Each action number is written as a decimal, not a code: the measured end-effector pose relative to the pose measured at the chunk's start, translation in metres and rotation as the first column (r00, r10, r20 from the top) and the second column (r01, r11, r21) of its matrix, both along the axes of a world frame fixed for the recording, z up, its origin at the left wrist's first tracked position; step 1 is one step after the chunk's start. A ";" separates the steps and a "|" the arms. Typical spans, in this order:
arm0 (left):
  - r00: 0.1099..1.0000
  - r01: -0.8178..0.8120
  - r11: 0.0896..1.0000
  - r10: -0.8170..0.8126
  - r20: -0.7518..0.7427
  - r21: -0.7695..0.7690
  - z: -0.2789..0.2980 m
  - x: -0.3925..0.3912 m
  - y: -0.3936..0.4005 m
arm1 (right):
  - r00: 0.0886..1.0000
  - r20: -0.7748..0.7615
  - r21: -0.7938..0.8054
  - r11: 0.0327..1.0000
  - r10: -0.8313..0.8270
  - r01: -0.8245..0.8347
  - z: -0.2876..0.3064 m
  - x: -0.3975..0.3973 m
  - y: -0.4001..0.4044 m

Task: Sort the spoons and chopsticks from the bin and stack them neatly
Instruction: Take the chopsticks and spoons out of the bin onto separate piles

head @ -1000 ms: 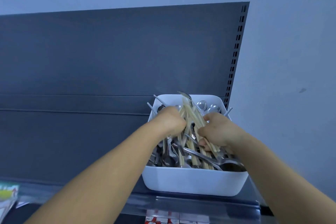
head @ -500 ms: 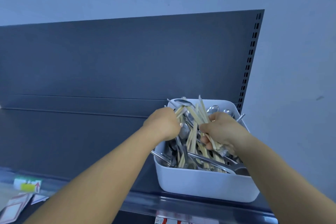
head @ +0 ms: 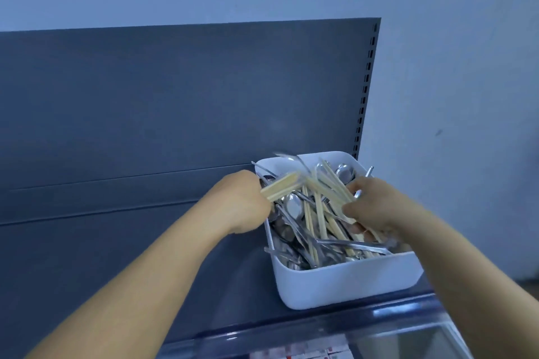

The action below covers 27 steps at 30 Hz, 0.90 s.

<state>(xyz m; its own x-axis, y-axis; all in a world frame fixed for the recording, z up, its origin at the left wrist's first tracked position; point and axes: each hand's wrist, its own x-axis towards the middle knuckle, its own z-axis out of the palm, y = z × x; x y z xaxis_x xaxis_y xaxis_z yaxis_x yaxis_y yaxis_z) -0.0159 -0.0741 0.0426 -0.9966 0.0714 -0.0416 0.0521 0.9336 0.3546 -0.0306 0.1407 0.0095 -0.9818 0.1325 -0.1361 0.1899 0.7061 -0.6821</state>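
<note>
A white plastic bin (head: 344,283) stands on a dark shelf at the right, filled with mixed metal spoons (head: 293,207) and pale wooden chopsticks (head: 319,221). My left hand (head: 242,201) is at the bin's left rim and grips a small bundle of chopsticks (head: 281,185) that points up and to the right. My right hand (head: 370,204) is over the bin's right side and grips another bunch of chopsticks (head: 332,183), lifted at their far ends. The far spoons and chopstick tips are blurred.
The dark shelf (head: 163,285) stretches to the left of the bin, backed by a dark grey panel (head: 175,96). A slotted upright (head: 367,81) runs along the panel's right edge. A clear front rail (head: 320,329) with price labels lies below. A pale wall is at the right.
My left hand has drawn a bundle of chopsticks to the left, away from the bunch in my right hand. The view has shifted, and the bin now sits further right.
</note>
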 end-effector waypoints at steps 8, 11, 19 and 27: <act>0.997 0.065 0.998 -0.065 -0.035 0.005 -0.005 0.013 -0.035 | 0.996 0.015 -0.051 0.995 -0.085 0.086 0.011 0.037 -0.034; 0.999 0.045 0.996 -0.043 -0.031 0.081 -0.005 0.019 -0.057 | 0.998 -0.020 -0.035 0.997 -0.065 0.064 0.018 0.045 -0.054; 0.992 -0.097 0.981 0.109 -0.060 0.168 -0.008 0.026 -0.136 | 0.988 -0.132 -0.067 0.994 0.077 -0.086 0.028 0.041 -0.147; 0.943 -0.331 0.920 0.326 0.060 0.212 -0.058 0.019 -0.201 | 0.990 0.049 -0.087 0.988 0.131 -0.126 -0.015 0.010 -0.240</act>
